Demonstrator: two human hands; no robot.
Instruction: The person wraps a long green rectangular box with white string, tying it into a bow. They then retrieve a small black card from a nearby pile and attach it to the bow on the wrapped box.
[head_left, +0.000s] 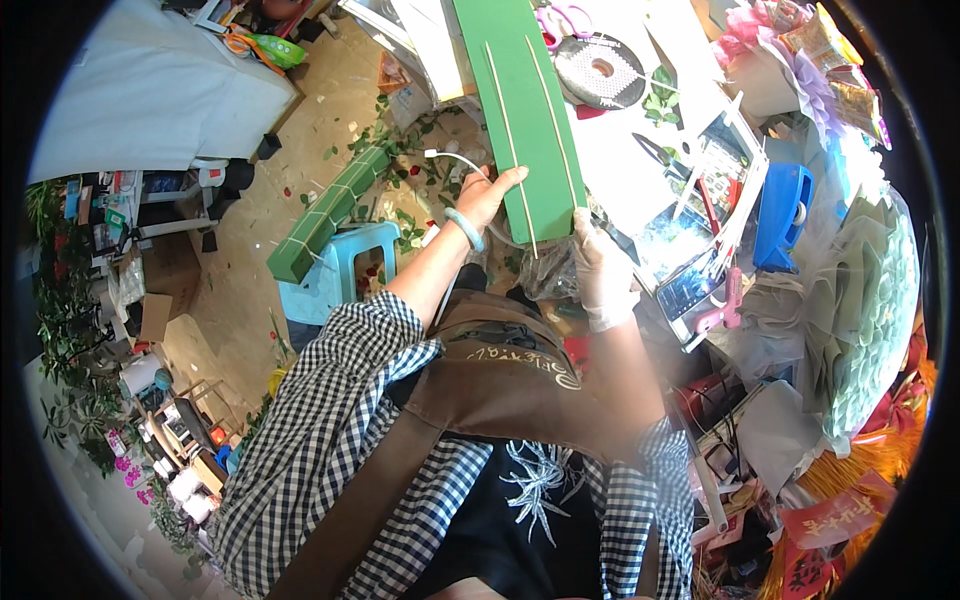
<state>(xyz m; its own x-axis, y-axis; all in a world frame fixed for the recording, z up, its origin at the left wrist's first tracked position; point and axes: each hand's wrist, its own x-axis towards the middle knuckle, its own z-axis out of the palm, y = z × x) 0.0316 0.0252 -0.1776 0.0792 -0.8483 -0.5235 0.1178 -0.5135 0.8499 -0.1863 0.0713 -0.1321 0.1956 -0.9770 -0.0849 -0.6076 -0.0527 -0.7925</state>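
A long green floral foam block stretches from the white table towards me. Two thin wooden sticks lie lengthwise on its top face, and one pokes past the near end. My left hand grips the block's left edge, its thumb over one stick. A white cable tie curves out beside that hand; part of its length is hidden. My right hand, in a thin whitish glove, holds the near right corner of the block.
Another green foam block, banded with pale strips, lies across a light-blue plastic stool. On the table are a black-and-white reel, pink-handled scissors, a phone, a pink glue gun and a blue tape dispenser. Leaves and petals litter the floor.
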